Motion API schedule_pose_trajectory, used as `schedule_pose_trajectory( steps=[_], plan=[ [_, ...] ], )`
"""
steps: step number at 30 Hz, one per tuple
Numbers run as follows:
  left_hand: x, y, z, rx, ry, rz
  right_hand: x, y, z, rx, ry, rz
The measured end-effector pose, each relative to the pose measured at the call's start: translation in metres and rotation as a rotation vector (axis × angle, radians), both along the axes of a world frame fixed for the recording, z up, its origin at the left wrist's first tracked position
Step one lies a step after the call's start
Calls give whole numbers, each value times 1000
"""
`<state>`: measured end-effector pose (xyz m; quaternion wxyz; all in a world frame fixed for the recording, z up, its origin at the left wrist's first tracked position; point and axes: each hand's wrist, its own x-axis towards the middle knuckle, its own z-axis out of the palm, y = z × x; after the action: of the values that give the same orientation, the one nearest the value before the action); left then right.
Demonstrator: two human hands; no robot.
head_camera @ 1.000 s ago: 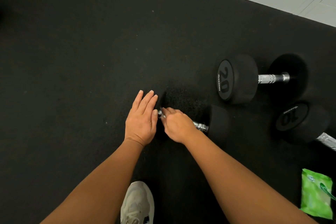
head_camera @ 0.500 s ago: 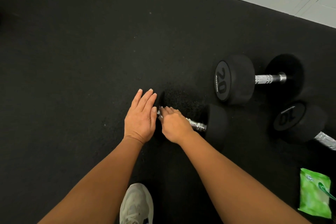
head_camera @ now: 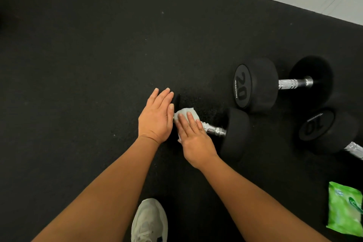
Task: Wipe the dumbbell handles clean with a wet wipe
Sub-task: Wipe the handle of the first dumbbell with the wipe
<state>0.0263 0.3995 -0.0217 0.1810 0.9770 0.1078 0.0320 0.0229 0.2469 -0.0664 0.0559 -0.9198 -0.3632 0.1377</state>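
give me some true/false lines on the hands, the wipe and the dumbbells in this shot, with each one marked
1. The right hand presses a white wet wipe onto the chrome handle of the nearest black dumbbell. True.
2. The left hand is curled round that chrome handle too. False: it lies flat with straight fingers, just left of the wipe.
3. A green wipe packet lies on the black rubber floor at the lower right. True.
4. The black dumbbell marked 10 is stacked on top of the black dumbbell marked 20. False: both lie on the floor, the 10 nearer the person than the 20.
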Motion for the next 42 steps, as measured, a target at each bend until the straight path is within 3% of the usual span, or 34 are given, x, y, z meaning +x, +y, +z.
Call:
schedule_pose_trajectory(
  steps=[6, 11, 15, 24, 30, 37, 42],
  plan=[
    [3, 0, -1, 15, -9, -7, -18, -5, -1, -65, -15, -84],
    [4, 2, -4, 10, -1, 5, 2, 6, 2, -51, -47, 67],
    [7, 2, -3, 16, 13, 6, -5, -6, 8, -57, -52, -46],
    [17, 3, -3, -9, 56, 6, 10, -6, 11, -151, -46, 141],
    [22, 3, -1, -25, 31, 10, -4, -11, 16, -113, 22, -10],
    [23, 4, -1, -44, 43, 18, 4, -1, 14, -73, 38, 81],
    [23, 4, -1, -52, 28, 18, 8, -7, 20, -100, 80, -42]
  ],
)
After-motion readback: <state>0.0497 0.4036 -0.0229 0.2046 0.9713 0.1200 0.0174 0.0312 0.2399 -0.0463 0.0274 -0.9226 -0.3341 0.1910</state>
